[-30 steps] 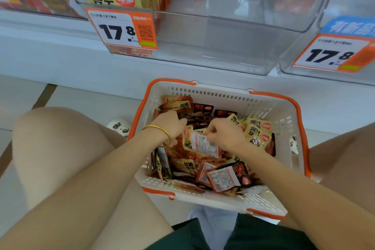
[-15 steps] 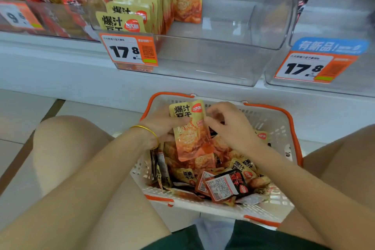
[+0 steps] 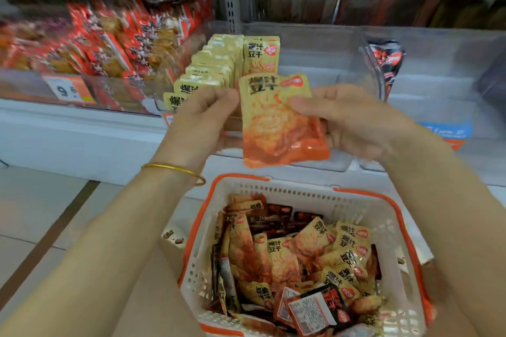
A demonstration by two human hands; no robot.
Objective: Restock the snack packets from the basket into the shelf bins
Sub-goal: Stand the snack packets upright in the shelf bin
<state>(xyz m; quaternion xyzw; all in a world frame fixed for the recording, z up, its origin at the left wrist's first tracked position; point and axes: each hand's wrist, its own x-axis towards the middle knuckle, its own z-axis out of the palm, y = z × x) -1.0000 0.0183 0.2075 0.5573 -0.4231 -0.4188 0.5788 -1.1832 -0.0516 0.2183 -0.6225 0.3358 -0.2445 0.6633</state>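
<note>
A shop: shelf bins (image 3: 315, 46) of snack packets (image 3: 208, 74), price tag (image 3: 67, 90).

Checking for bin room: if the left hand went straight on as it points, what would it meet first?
Likely the row of yellow packets beyond the left hand and its held packet; depth is unclear.

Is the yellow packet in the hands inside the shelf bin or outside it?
Outside. The left hand and right hand hold the yellow packet upright in front of the bin, above the basket.

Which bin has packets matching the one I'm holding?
The middle bin: its yellow row matches the held packet; left bin holds red packets, right bin a black packet.
</note>
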